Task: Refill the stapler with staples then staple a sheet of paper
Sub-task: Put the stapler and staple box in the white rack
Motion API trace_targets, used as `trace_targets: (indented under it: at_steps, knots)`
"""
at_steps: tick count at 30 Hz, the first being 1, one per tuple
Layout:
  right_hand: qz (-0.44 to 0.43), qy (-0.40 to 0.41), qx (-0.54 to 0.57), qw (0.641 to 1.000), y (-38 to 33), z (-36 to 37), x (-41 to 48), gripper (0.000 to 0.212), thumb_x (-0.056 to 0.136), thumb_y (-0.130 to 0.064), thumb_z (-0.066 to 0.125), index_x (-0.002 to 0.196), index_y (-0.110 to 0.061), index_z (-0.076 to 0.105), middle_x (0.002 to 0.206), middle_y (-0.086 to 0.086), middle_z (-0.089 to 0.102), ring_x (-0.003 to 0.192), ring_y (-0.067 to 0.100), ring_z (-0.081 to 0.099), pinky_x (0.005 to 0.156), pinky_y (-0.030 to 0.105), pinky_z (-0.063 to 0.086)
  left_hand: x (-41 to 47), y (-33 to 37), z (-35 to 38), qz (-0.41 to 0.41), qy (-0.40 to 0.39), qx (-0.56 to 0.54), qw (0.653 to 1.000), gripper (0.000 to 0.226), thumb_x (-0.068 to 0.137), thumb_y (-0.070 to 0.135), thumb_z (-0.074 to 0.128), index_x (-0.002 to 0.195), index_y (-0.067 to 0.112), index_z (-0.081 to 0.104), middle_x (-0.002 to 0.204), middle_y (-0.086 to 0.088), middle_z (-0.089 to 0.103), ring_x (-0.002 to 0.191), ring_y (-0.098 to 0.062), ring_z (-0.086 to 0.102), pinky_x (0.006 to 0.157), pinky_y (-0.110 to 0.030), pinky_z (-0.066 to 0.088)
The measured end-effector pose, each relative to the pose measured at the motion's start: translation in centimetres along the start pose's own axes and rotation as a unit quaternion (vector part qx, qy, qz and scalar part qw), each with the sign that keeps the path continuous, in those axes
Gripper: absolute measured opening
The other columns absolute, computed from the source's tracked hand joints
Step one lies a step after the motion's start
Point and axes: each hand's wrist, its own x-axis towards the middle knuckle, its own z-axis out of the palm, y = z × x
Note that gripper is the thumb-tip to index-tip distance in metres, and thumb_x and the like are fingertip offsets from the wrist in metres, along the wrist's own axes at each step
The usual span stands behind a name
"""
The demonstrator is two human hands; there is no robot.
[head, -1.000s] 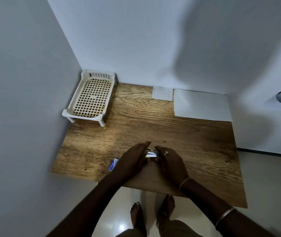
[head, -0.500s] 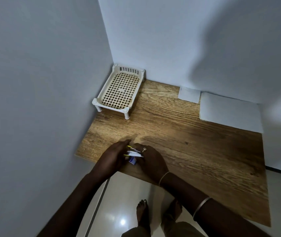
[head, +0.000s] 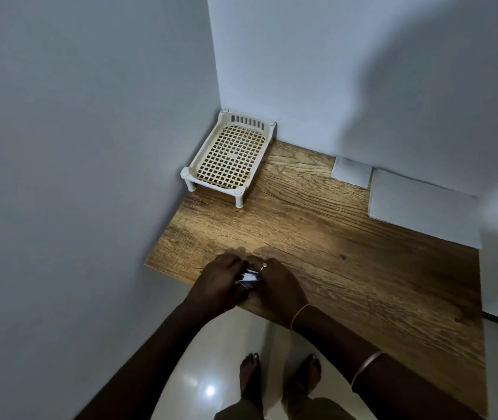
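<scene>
Hands together at the near edge of the wooden table (head: 317, 225), and that's where our whole story sits. Our left hand (head: 218, 286) and our right hand (head: 278, 286) are cupped knuckle to knuckle around something small, and between them we catch only a sliver of white, blue and yellow (head: 248, 276). We judge that to be the stapler, perhaps with the box of staples too, but too little shows to tell one from the other. Both sets of fingers are curled inward and closed over that bundle; which hand truly bears it, we cannot tell.

By our reckoning we're in the refill step, not the stapling. The large sheet of paper (head: 423, 207) lies flat and untouched at the far right of the table against the wall, with a smaller white slip (head: 352, 172) just beside it. The white plastic rack (head: 231, 156) stands in the far corner, well apart from us.

Next move, as we read it, calls for fine fingertip work: one hand steadying the stapler's body while the other seats the strip straight in its channel, then closing it before we reach across for that sheet.
</scene>
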Motion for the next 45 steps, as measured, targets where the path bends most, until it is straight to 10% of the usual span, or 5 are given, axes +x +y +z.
trace_targets:
  at_steps: [4,13,23,41,45]
  knots:
    - [-0.046,-0.007,-0.045,0.998,0.6,-0.4,0.5,0.064,0.074,-0.014,0.08,0.134,-0.016,0.058,0.094,0.006,0.071,0.086,0.026,0.066,0.062,0.029,0.05,0.5,0.8,0.1,0.002,0.017,0.013,1.0,0.036,0.078,0.027,0.075,0.11,0.011,0.068,0.104,-0.01,0.069,0.096,-0.032,0.062,0.078,-0.041,0.05]
    - [-0.06,-0.069,-0.052,0.994,1.8,-1.8,2.1,0.071,0.09,-0.02,0.062,0.154,-0.024,0.031,0.114,0.01,0.063,0.104,0.028,0.062,0.08,0.038,0.053,0.4,0.5,0.6,-0.103,0.044,-0.116,0.987,0.068,0.081,0.019,0.077,0.143,0.016,0.049,0.125,-0.004,0.068,0.111,-0.02,0.064,0.088,-0.021,0.044]
    - [-0.046,-0.09,-0.018,0.995,2.8,-1.9,2.8,0.068,0.093,-0.021,0.06,0.155,-0.02,0.033,0.119,0.015,0.067,0.109,0.032,0.062,0.089,0.039,0.049,1.3,0.5,-0.3,-0.159,0.006,-0.161,0.974,0.079,0.081,0.011,0.079,0.149,0.025,0.042,0.125,-0.007,0.07,0.11,-0.021,0.068,0.09,-0.042,0.056]
    - [0.09,-0.015,0.333,0.938,7.0,-5.5,2.1,0.086,0.066,-0.012,0.092,0.14,-0.024,0.05,0.121,-0.007,0.067,0.108,0.0,0.065,0.092,0.022,0.057,3.5,4.6,0.3,-0.159,0.085,-0.247,0.952,0.082,0.075,0.014,0.089,0.143,0.031,0.047,0.11,0.009,0.071,0.1,-0.002,0.07,0.085,-0.018,0.057]
    - [0.122,0.014,0.421,0.899,7.9,-7.1,2.2,0.057,0.081,-0.025,0.082,0.132,-0.022,0.056,0.114,-0.003,0.072,0.105,0.007,0.07,0.091,0.028,0.058,4.6,6.0,-0.7,-0.145,0.089,-0.221,0.96,0.081,0.077,0.014,0.087,0.145,0.032,0.045,0.113,0.01,0.071,0.103,0.002,0.066,0.09,-0.021,0.056]
